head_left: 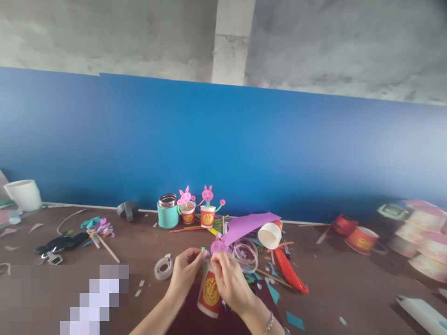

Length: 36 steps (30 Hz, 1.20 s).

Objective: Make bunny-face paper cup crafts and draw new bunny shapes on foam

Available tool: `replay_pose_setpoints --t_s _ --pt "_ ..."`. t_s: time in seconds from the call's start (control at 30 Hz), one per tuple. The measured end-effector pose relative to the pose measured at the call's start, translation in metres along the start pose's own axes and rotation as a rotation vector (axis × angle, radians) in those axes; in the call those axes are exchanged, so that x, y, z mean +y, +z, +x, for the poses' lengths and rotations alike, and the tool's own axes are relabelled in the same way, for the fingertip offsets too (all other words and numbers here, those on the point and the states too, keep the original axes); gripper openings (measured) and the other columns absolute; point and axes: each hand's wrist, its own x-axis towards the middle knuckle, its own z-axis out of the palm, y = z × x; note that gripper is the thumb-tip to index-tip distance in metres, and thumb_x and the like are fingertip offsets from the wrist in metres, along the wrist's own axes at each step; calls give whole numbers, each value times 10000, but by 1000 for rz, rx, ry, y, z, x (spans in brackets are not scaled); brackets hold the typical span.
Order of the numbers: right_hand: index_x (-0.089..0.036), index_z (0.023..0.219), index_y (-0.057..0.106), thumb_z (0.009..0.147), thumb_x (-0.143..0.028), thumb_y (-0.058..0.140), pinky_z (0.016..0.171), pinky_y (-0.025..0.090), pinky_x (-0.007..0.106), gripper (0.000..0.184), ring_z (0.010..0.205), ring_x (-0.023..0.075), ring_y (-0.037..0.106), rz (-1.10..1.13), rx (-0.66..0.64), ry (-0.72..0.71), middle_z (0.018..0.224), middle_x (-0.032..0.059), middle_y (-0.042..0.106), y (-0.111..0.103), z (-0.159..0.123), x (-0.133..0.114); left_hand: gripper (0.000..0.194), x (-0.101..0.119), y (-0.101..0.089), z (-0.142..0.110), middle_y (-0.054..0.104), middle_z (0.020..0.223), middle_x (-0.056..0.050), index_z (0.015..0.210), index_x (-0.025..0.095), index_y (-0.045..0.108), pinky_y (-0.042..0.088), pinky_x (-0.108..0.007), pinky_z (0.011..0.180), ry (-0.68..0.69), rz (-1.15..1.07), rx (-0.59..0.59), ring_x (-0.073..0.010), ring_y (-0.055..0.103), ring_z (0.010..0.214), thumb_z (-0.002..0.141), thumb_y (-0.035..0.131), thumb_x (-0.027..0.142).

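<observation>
A red and white paper cup (210,293) with a gold emblem is tilted between my hands, low in the middle of the view. My left hand (188,270) pinches a thin green strip (203,249) at the cup's upper left edge. My right hand (228,279) is closed at the cup's upper right, with its fingertips together; what they pinch is hidden. A pink paper animal head (218,245) with ears shows just above my right fingers. Behind stand two similar cups, the left cup figure (188,215) and the right cup figure (207,216), both with pink heads.
A teal jar (168,214) stands beside the cup figures. Tape roll (163,268) lies left of my hands. Right of them are purple paper (249,225), a tipped cup (270,235), a red balloon-like piece (291,272) and scraps. Stacked cups (424,239) stand far right.
</observation>
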Motion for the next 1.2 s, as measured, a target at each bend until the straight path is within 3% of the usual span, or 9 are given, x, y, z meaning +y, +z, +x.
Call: replay_pose_setpoints --t_s 0.23,0.5,0.6,0.77,0.93,1.07,1.2 --pt "-217 897 450 900 -114 351 652 425 286 142 696 183 557 -7 -11 -5 765 28 562 -2 1 -3 395 3 -3 2 422 470 43 577 145 583 270 -192 426 238 170 -5 -81 344 450 725 624 508" --pt "-217 901 455 901 -116 354 653 429 282 143 697 181 550 -13 -28 -12 766 25 563 0 -2 -2 403 10 -1 1 443 504 18 513 151 556 311 -210 498 309 197 -25 -111 386 516 740 606 480" --pt "-216 906 459 907 -127 351 664 437 286 141 712 182 559 -5 -17 12 772 28 565 0 -2 -2 369 11 0 1 517 533 1 543 149 598 350 -219 539 273 164 -36 -135 452 564 706 647 476" --pt "-217 930 453 924 -157 335 672 440 284 133 739 180 580 82 20 113 793 33 574 -2 0 2 375 6 3 -4 626 686 -13 841 160 647 386 -213 546 74 -90 -100 -126 515 578 664 701 486" --pt "-213 918 455 931 -199 340 654 425 277 116 687 163 555 164 -1 191 755 15 553 -2 2 3 310 1 3 -5 612 710 -3 790 153 598 370 -183 526 64 -186 -145 -89 501 562 682 719 418" --pt "-202 848 492 925 -250 377 718 429 282 147 773 167 544 243 72 258 811 32 557 -1 7 0 300 3 5 -4 614 680 0 759 146 610 387 -196 549 84 -130 -149 -105 513 580 685 709 420" --pt "-192 821 539 904 -304 434 685 432 251 174 739 152 549 347 103 398 784 15 586 -1 12 0 300 3 9 -4 601 648 2 705 146 616 377 -200 528 114 -38 -123 -116 505 575 656 717 423"
